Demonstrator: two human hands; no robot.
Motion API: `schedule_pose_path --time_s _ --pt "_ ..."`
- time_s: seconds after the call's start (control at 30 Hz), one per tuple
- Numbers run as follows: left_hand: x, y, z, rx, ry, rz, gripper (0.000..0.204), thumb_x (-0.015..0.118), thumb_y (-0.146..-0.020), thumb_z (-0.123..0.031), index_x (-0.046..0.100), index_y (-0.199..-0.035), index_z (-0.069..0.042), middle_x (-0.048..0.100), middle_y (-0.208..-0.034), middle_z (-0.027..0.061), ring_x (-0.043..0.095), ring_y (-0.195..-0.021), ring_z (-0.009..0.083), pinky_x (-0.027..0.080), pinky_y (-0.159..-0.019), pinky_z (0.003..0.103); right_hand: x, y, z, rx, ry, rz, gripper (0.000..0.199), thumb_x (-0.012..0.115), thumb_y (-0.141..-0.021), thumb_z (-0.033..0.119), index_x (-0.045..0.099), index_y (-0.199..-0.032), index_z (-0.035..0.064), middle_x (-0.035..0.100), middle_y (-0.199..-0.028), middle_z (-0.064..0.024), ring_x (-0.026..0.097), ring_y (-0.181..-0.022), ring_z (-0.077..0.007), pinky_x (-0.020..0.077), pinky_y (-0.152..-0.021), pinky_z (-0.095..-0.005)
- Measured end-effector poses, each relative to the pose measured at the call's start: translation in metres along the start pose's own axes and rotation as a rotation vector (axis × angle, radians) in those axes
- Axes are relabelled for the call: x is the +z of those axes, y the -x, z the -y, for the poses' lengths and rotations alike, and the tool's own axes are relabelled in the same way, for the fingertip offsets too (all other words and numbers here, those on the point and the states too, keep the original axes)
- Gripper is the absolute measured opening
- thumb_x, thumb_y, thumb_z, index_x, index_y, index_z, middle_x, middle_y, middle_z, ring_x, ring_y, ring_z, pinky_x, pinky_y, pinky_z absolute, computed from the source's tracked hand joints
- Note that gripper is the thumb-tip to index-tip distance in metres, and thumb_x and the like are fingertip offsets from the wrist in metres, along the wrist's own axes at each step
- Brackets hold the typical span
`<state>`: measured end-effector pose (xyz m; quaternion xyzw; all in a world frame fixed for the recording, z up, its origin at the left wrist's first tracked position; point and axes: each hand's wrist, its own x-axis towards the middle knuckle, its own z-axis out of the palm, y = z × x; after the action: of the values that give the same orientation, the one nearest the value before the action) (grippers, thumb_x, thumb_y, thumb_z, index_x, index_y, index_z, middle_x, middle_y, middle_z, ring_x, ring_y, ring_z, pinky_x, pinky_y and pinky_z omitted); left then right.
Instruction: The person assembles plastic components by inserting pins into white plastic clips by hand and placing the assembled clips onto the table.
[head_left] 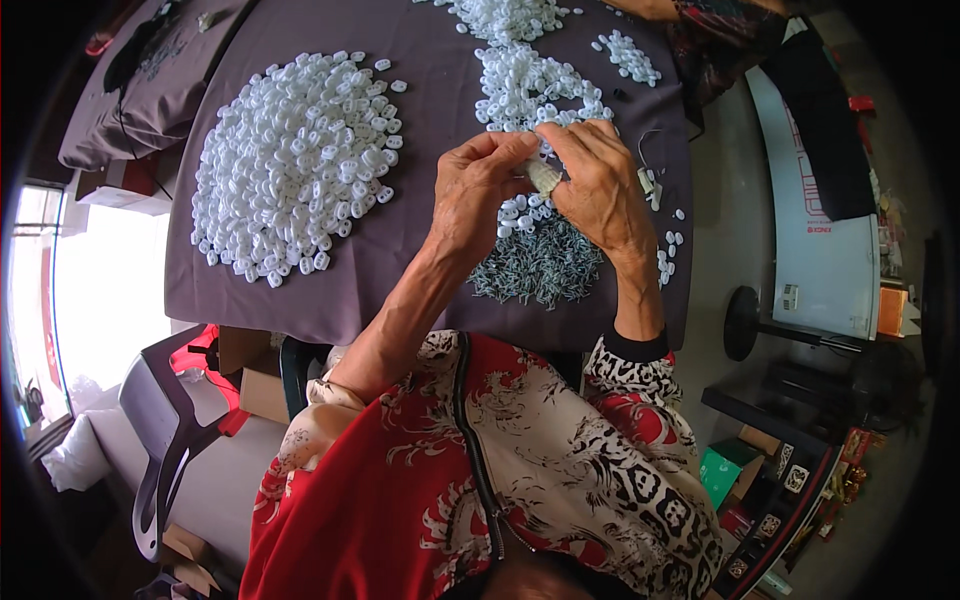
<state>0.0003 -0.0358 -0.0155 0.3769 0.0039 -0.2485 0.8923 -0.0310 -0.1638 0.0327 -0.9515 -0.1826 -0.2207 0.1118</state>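
My left hand (470, 195) and my right hand (605, 190) meet over the middle of the table, fingertips pinched close together. Whatever small thing they pinch is hidden by the fingers. A pale beige wrapping (543, 177) shows between them, perhaps round a finger; I cannot tell which hand it belongs to. Just below the hands lies a heap of small grey screws (540, 268), with a few white plastic pieces (522, 214) at its upper edge. More white two-holed pieces (530, 85) spread beyond my fingers. To the left rises a big pile of the same pieces (290, 165).
A dark cloth covers the table (425, 60). Several loose white pieces (668, 255) and a small pale object (648, 186) lie by its right edge. Another person's sleeve (725, 40) is at the far right corner. A grey chair (165, 430) stands at lower left.
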Motion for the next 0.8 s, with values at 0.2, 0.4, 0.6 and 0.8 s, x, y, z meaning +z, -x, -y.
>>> schedule_pose_path --time_s 0.2,0.4,0.6,0.8 --pt "-0.003 -0.004 -0.007 -0.103 -0.025 0.1 0.021 0.062 -0.078 -0.018 0.06 -0.082 0.003 0.058 -0.075 0.0066 0.057 -0.066 0.013 0.048 -0.064 0.026 -0.001 0.0 -0.001 -0.03 -0.013 -0.013 0.032 0.059 -0.058 -0.006 0.055 -0.089 -0.0012 0.058 -0.074 -0.011 0.055 -0.071 -0.0264 0.0429 -0.069 -0.0346" --pt "-0.005 -0.005 -0.003 -0.054 -0.049 0.066 0.02 0.061 -0.079 -0.017 0.06 -0.082 0.003 0.058 -0.075 0.0063 0.057 -0.066 0.0129 0.048 -0.065 0.026 -0.001 0.001 0.001 0.007 -0.025 0.039 0.039 0.062 -0.058 -0.005 0.054 -0.096 0.0 0.059 -0.079 -0.0109 0.055 -0.077 -0.0276 0.0438 -0.069 -0.0352" --pt "0.001 0.0 0.004 -0.024 0.004 0.007 0.021 0.06 -0.08 -0.019 0.06 -0.082 0.003 0.058 -0.076 0.0059 0.056 -0.065 0.0131 0.048 -0.065 0.027 0.005 0.005 -0.003 -0.002 -0.028 0.002 0.039 0.062 -0.059 -0.004 0.054 -0.097 0.0001 0.059 -0.079 -0.011 0.055 -0.077 -0.0274 0.0437 -0.069 -0.0354" --pt "-0.005 -0.003 0.0 -0.11 -0.015 0.025 0.021 0.06 -0.08 -0.018 0.059 -0.083 0.003 0.058 -0.078 0.0071 0.058 -0.067 0.0143 0.049 -0.065 0.028 0.003 0.006 -0.005 0.002 -0.029 0.033 0.037 0.063 -0.06 -0.002 0.054 -0.096 -0.0002 0.059 -0.079 -0.0112 0.054 -0.077 -0.0279 0.044 -0.069 -0.0355"
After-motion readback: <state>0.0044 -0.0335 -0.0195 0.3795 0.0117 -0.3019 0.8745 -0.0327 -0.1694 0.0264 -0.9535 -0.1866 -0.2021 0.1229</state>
